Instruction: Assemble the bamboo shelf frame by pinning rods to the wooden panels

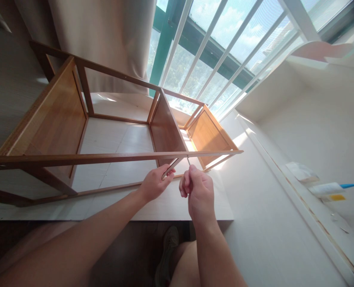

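Note:
A brown wooden shelf frame (113, 158) with panels across it lies on a white surface. My left hand (156, 184) is closed around a narrow, light-edged strip (171, 167) just under the frame's near rail, close to the middle panel (168, 123). Whether that strip is joined to the frame I cannot tell. To its right, my right hand (198, 191) pinches a thin metal rod (188, 160), which looks like a hex key. Its upper end meets the underside of the near rail. The rest of it is hidden in my fingers.
Behind the frame are a beige curtain (101, 40) and a window with white bars (212, 44). A white wall panel (263, 191) rises on the right, with a white tube with a blue tip (326, 189) on its ledge. My shoe (171, 239) shows below the surface's edge.

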`<act>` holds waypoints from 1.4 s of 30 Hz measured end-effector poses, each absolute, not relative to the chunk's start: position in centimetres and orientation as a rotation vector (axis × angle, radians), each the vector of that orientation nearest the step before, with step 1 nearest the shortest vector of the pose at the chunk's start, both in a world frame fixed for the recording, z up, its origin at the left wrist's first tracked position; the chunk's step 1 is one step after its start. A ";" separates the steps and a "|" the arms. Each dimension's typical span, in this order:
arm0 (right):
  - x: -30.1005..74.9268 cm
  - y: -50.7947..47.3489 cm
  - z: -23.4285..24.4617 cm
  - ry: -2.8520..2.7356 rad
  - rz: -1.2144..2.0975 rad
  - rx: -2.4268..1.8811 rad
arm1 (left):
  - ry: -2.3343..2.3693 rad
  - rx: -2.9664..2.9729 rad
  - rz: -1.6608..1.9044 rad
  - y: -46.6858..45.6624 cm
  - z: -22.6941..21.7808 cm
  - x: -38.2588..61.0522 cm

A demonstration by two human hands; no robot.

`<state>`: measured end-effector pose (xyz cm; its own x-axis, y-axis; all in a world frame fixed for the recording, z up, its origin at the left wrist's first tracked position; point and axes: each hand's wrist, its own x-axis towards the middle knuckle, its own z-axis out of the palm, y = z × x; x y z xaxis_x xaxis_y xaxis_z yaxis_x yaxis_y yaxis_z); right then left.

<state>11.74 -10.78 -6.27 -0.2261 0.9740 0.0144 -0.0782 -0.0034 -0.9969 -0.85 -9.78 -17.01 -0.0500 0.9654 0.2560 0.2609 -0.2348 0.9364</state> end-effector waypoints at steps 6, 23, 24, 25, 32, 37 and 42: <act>12.7 -10.4 -6.7 -1.647 0.951 -1.240 | 1.333 1.543 1.323 -9.7 -17.2 -0.8; 13.0 -9.8 -6.0 -1.847 0.727 -1.299 | 1.336 1.526 1.319 -9.7 -17.3 -0.8; 13.0 -9.8 -5.9 -1.866 0.705 -1.308 | 1.335 1.524 1.320 -9.7 -17.2 -0.8; 13.0 -9.8 -5.8 -1.887 0.681 -1.319 | 1.334 1.523 1.321 -9.8 -17.2 -0.7; 12.9 -9.8 -4.4 -2.061 0.479 -1.437 | 1.332 1.512 1.332 -9.7 -17.3 -0.7; 12.7 -10.0 -3.1 -2.132 0.439 -1.556 | 1.329 1.501 1.330 -9.8 -17.4 -0.7; 12.4 -10.0 -2.7 -2.148 0.395 -1.617 | 1.325 1.493 1.339 -9.8 -17.5 -0.6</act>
